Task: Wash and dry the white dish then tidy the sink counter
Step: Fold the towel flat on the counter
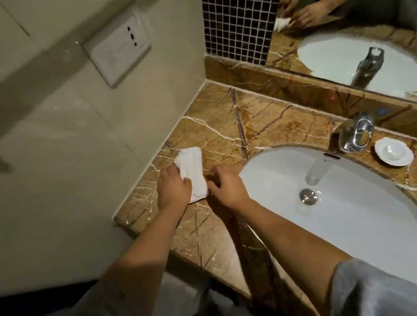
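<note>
Dim warm light; glare on faucet [356, 132]; wide-angle bending at edges; soft blur throughout.

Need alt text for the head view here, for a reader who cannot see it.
A person's left hand presses a folded white cloth onto the brown marble counter left of a white sink, with the right hand at the cloth's edge. A white dish sits on the counter right of the chrome faucet.

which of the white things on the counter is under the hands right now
The folded white cloth at the counter's left, beside the wall. The left hand presses on it; the white dish sits untouched right of the faucet.
</note>
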Demonstrator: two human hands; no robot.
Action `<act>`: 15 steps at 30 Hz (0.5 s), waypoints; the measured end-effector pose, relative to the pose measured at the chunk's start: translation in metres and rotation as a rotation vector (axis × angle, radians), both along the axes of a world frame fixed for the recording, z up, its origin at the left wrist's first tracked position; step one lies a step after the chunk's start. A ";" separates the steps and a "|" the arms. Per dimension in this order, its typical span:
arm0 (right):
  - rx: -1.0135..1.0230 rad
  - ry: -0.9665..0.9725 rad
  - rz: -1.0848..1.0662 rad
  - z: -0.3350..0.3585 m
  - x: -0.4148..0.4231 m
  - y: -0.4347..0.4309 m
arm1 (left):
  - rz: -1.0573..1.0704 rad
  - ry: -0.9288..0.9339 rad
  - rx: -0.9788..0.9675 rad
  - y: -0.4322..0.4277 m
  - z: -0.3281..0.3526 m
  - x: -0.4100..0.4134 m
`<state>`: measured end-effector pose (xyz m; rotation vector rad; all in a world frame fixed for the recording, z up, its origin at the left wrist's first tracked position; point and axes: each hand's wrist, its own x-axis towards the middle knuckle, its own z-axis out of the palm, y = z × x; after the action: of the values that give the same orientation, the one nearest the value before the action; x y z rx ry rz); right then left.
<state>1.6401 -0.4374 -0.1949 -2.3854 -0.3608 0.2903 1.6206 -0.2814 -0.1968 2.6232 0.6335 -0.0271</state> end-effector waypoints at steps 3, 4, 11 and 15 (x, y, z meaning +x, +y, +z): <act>-0.027 0.036 0.041 -0.001 -0.004 0.024 | 0.063 0.033 -0.255 0.010 -0.008 0.003; -0.031 0.036 0.039 -0.001 -0.004 0.029 | 0.086 0.046 -0.315 0.012 -0.009 0.005; -0.137 -0.016 -0.057 0.005 0.000 0.046 | 0.479 0.071 -0.788 0.017 -0.007 0.029; -0.138 0.037 -0.151 0.009 0.004 0.048 | 0.524 0.100 -1.100 0.010 -0.003 0.046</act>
<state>1.6440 -0.3890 -0.1862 -2.5228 -0.1457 0.2970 1.6664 -0.2713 -0.1994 1.3710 0.9638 -0.2636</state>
